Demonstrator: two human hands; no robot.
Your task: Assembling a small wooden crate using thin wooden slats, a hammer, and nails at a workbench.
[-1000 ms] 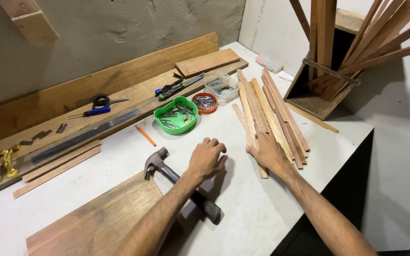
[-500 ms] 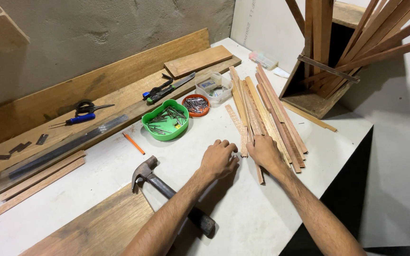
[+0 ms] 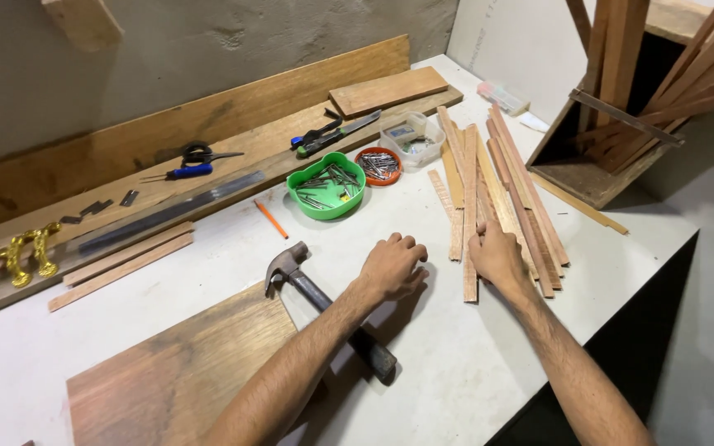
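Note:
My left hand (image 3: 394, 267) rests on the white tabletop with its fingers curled and nothing in it, just left of a pile of thin wooden strips (image 3: 489, 186). My right hand (image 3: 497, 258) lies on the near end of that pile, fingers spread over the strips. A claw hammer (image 3: 324, 301) lies under my left forearm, its head on the white table beside a dark wooden board (image 3: 183, 376).
A green bowl of nails (image 3: 326, 188), a small orange dish of nails (image 3: 378, 164) and a clear plastic box (image 3: 411, 136) stand behind the hands. Long planks (image 3: 208, 124), scissors, a screwdriver, an orange pencil and brass handles (image 3: 10, 256) lie left; a crate of sticks (image 3: 621, 116) stands right.
My left hand has moved right across the table toward the strips. My right hand has stayed on the strips.

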